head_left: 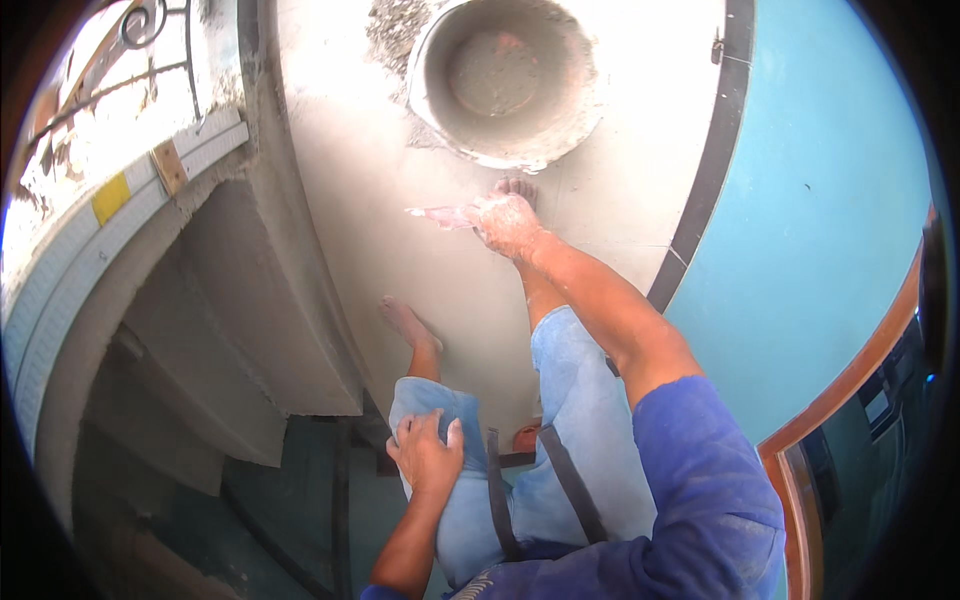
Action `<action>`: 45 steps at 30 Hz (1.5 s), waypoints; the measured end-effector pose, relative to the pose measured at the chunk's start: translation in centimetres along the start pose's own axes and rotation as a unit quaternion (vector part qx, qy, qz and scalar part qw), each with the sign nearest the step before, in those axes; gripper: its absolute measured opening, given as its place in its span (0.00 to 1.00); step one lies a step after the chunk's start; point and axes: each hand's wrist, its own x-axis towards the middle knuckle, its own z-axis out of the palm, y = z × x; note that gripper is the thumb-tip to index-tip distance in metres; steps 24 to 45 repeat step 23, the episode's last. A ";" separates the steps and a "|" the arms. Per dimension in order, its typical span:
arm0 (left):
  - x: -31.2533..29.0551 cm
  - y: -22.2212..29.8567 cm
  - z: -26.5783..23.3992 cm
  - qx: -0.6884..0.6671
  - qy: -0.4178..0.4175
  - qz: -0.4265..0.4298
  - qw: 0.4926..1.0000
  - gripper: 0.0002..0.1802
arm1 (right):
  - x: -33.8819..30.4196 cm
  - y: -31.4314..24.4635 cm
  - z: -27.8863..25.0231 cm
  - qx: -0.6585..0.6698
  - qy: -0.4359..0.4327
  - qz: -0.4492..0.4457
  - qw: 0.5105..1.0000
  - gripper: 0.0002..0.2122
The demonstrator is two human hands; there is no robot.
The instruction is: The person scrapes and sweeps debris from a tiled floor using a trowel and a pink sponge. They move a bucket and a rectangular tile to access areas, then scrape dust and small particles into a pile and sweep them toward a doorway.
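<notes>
My right hand (510, 222) is stretched forward over the pale floor, its skin coated with whitish plaster or mortar. Its fingers are closed on a thin, flat pinkish piece (446, 215) that points left; its exact kind I cannot make out. Just beyond this hand stands a round bucket (565, 105) with a splattered rim and grey residue inside. My left hand (428, 455) rests on my left knee over the light blue trousers, fingers spread and holding nothing.
Grey crumbled mortar (395, 30) lies on the floor left of the bucket. Concrete steps (240, 290) drop away at left, beside a long pale straightedge (85, 260) with a yellow patch. A blue wall (820, 180) with dark skirting (705, 180) rises at right.
</notes>
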 end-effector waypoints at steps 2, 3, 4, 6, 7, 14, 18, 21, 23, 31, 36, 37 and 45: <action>0.7 1.6 -3.3 -0.064 0.055 0.066 0.994 0.19 | -2.2 0.3 -1.2 0.068 0.051 0.013 0.996 0.12; 1.4 2.3 -4.9 -0.094 0.082 0.102 0.987 0.18 | -3.5 0.7 -1.5 0.112 0.081 0.066 0.988 0.13; 2.3 3.5 -6.1 -0.122 0.111 0.154 0.974 0.17 | -5.1 1.1 -1.5 0.149 0.100 0.125 0.976 0.13; 4.1 6.0 -7.9 -0.168 0.060 0.196 0.964 0.17 | -9.3 1.5 -0.8 0.230 0.151 0.253 0.927 0.14; 5.2 7.4 -8.4 -0.193 0.030 0.215 0.957 0.17 | -11.6 1.7 -0.2 0.267 0.208 0.304 0.890 0.14; 11.4 12.3 -5.2 -0.147 -0.072 0.336 0.928 0.18 | -22.3 -2.0 9.3 0.457 0.308 0.599 0.581 0.16; 13.3 10.1 -1.5 -0.064 -0.159 0.312 0.935 0.18 | -22.1 -7.2 17.4 0.579 0.355 0.658 0.326 0.17; 15.1 8.3 1.2 0.019 -0.209 0.308 0.928 0.19 | -20.3 -10.7 25.9 0.609 0.337 0.699 0.163 0.20; 16.4 7.0 3.7 0.065 -0.203 0.337 0.917 0.19 | -18.9 -13.0 33.3 0.625 0.317 0.713 0.005 0.25; 16.4 7.0 3.7 0.065 -0.203 0.337 0.917 0.19 | -18.9 -13.0 33.3 0.625 0.317 0.713 0.005 0.25; 16.4 7.0 3.7 0.065 -0.203 0.337 0.917 0.19 | -18.9 -13.0 33.3 0.625 0.317 0.713 0.005 0.25; 16.4 7.0 3.7 0.065 -0.203 0.337 0.917 0.19 | -18.9 -13.0 33.3 0.625 0.317 0.713 0.005 0.25; 16.4 7.0 3.7 0.065 -0.203 0.337 0.917 0.19 | -18.9 -13.0 33.3 0.625 0.317 0.713 0.005 0.25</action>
